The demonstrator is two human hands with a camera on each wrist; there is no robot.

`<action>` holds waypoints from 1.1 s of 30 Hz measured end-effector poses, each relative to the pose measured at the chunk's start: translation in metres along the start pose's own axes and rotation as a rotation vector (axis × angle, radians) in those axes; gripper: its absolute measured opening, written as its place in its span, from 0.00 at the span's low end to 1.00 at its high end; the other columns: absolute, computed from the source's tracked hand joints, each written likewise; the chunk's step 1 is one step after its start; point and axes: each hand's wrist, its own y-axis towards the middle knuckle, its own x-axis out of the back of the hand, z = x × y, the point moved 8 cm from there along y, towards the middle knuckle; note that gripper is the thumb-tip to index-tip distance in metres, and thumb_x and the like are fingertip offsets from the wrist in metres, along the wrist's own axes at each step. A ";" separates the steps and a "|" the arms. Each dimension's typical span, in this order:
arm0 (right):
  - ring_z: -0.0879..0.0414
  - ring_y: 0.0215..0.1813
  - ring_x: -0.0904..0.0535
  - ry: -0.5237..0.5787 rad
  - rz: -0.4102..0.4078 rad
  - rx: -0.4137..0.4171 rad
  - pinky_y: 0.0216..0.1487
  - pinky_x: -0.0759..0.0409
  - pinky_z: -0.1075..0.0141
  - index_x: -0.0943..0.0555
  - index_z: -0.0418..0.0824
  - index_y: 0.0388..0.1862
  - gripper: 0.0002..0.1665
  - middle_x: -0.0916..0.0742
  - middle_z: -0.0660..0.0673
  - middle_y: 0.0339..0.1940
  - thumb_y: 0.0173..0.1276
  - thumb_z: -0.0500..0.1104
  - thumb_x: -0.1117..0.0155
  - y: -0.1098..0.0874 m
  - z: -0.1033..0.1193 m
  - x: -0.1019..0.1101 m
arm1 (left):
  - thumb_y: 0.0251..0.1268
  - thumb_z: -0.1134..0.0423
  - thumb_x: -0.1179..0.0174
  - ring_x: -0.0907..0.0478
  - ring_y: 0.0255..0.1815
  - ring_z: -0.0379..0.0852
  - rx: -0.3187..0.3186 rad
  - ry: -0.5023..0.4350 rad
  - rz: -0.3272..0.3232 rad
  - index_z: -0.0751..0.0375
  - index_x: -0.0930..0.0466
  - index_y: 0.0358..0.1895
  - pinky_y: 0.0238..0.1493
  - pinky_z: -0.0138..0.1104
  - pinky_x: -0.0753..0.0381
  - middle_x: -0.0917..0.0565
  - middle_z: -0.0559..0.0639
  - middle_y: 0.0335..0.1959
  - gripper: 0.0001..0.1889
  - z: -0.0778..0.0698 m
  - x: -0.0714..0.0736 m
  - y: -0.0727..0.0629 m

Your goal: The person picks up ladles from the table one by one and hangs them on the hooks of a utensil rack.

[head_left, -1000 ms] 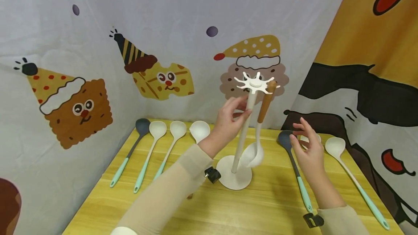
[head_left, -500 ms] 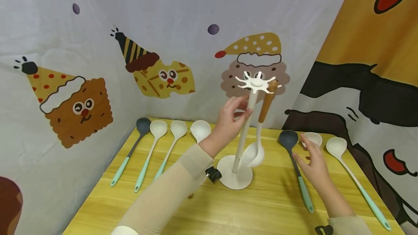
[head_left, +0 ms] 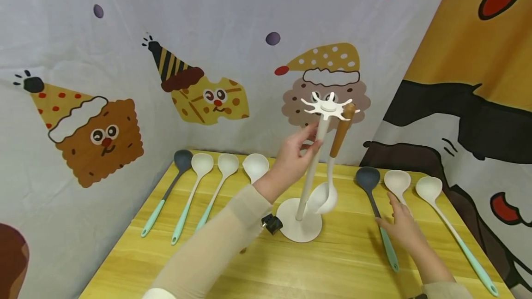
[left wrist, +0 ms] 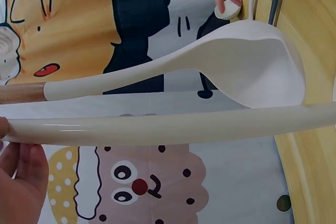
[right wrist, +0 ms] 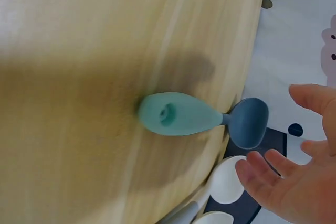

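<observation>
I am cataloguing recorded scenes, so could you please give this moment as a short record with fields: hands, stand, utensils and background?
left hand: grips the pole of the white stand
right hand: holds nothing, nearest the right-side utensils
stand base: round, resting on the wooden table
hanging on stand: one white ladle with a wooden handle
left of stand: one dark utensil, three white utensils
right of stand: another dark utensil, two more white utensils
background: cloth printed with cartoon figures

wood tbl (head_left: 332, 269) | ctr: wht stand (head_left: 309, 183) | L: 4 ladles (head_left: 227, 164), 1 dk | R: 3 spoons (head_left: 397, 180), 1 dk
</observation>
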 end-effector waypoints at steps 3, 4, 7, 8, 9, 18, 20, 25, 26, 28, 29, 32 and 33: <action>0.24 0.56 0.33 -0.005 0.051 -0.017 0.40 0.22 0.43 0.64 0.35 0.76 0.56 0.39 0.19 0.63 0.67 0.56 0.40 -0.001 -0.006 -0.006 | 0.71 0.64 0.48 0.23 0.51 0.45 0.005 0.032 0.057 0.58 0.34 0.68 0.52 0.28 0.21 0.19 0.53 0.52 0.23 -0.001 -0.005 0.000; 0.23 0.56 0.33 0.002 0.062 -0.021 0.41 0.22 0.42 0.63 0.35 0.76 0.56 0.39 0.19 0.63 0.67 0.55 0.40 -0.001 -0.007 -0.007 | 0.71 0.64 0.49 0.23 0.52 0.44 0.014 0.025 0.071 0.57 0.35 0.68 0.53 0.28 0.21 0.19 0.53 0.53 0.23 -0.001 -0.006 0.000; 0.21 0.56 0.35 0.025 0.102 -0.035 0.43 0.23 0.40 0.64 0.33 0.76 0.56 0.39 0.18 0.63 0.67 0.53 0.40 0.000 -0.011 -0.011 | 0.72 0.63 0.50 0.21 0.54 0.45 0.063 -0.047 0.088 0.57 0.35 0.69 0.54 0.28 0.21 0.19 0.54 0.55 0.24 0.002 -0.007 0.000; 0.21 0.57 0.35 0.025 0.112 -0.042 0.44 0.23 0.39 0.63 0.32 0.75 0.55 0.38 0.18 0.63 0.67 0.52 0.39 0.000 -0.012 -0.012 | 0.71 0.63 0.49 0.21 0.54 0.46 0.078 -0.070 0.086 0.57 0.35 0.69 0.53 0.27 0.21 0.18 0.55 0.54 0.24 0.003 -0.007 -0.001; 0.21 0.57 0.35 0.021 0.123 -0.048 0.44 0.23 0.39 0.63 0.31 0.75 0.55 0.38 0.17 0.62 0.67 0.52 0.39 0.000 -0.014 -0.013 | 0.71 0.63 0.48 0.20 0.53 0.46 0.093 -0.092 0.082 0.57 0.34 0.68 0.52 0.27 0.20 0.18 0.56 0.53 0.23 0.004 -0.006 -0.001; 0.21 0.56 0.35 0.018 0.217 -0.100 0.47 0.25 0.39 0.58 0.24 0.72 0.51 0.37 0.15 0.58 0.68 0.49 0.41 -0.001 -0.024 -0.023 | 0.66 0.61 0.42 0.19 0.49 0.42 0.122 -0.100 0.015 0.54 0.27 0.64 0.43 0.26 0.18 0.16 0.53 0.49 0.22 0.005 0.000 0.000; 0.22 0.56 0.35 0.022 0.219 -0.092 0.48 0.25 0.39 0.56 0.23 0.72 0.51 0.35 0.15 0.57 0.67 0.49 0.40 -0.001 -0.024 -0.025 | 0.66 0.61 0.41 0.19 0.49 0.42 0.123 -0.097 0.006 0.53 0.26 0.63 0.43 0.26 0.17 0.16 0.52 0.49 0.22 0.005 0.001 0.000; 0.25 0.54 0.33 -0.015 0.196 -0.067 0.48 0.25 0.41 0.50 0.21 0.70 0.48 0.28 0.18 0.52 0.65 0.47 0.38 -0.001 -0.022 -0.027 | 0.64 0.61 0.40 0.18 0.48 0.42 0.123 -0.099 -0.019 0.54 0.25 0.62 0.43 0.26 0.17 0.16 0.52 0.49 0.22 0.005 0.002 -0.001; 0.26 0.54 0.33 -0.025 0.195 -0.064 0.47 0.24 0.41 0.50 0.20 0.69 0.48 0.27 0.18 0.51 0.65 0.47 0.38 -0.001 -0.023 -0.027 | 0.64 0.61 0.39 0.18 0.48 0.42 0.123 -0.097 -0.026 0.54 0.25 0.62 0.42 0.26 0.17 0.16 0.52 0.49 0.22 0.005 0.002 -0.001; 0.28 0.52 0.31 -0.041 0.191 -0.060 0.46 0.23 0.43 0.49 0.20 0.69 0.47 0.25 0.19 0.49 0.65 0.46 0.38 0.000 -0.023 -0.028 | 0.63 0.61 0.39 0.18 0.48 0.42 0.123 -0.097 -0.042 0.54 0.25 0.62 0.42 0.26 0.17 0.16 0.52 0.49 0.22 0.006 0.003 -0.001; 0.28 0.52 0.31 -0.042 0.192 -0.061 0.45 0.23 0.43 0.49 0.20 0.69 0.47 0.25 0.20 0.48 0.65 0.46 0.38 0.000 -0.023 -0.028 | 0.63 0.61 0.39 0.18 0.48 0.42 0.122 -0.094 -0.047 0.54 0.25 0.62 0.42 0.26 0.17 0.16 0.52 0.49 0.22 0.006 0.003 -0.001; 0.31 0.50 0.29 -0.043 0.191 -0.063 0.43 0.22 0.46 0.48 0.19 0.68 0.47 0.25 0.21 0.47 0.64 0.45 0.37 0.001 -0.024 -0.029 | 0.64 0.60 0.39 0.18 0.48 0.42 0.122 -0.088 -0.056 0.53 0.25 0.62 0.43 0.26 0.17 0.16 0.52 0.49 0.23 0.007 0.004 -0.002; 0.32 0.48 0.28 -0.037 0.194 -0.070 0.42 0.21 0.47 0.48 0.18 0.68 0.46 0.25 0.21 0.46 0.64 0.45 0.37 0.002 -0.024 -0.029 | 0.64 0.60 0.39 0.18 0.48 0.42 0.121 -0.085 -0.057 0.53 0.25 0.62 0.43 0.26 0.17 0.16 0.52 0.49 0.23 0.007 0.004 -0.002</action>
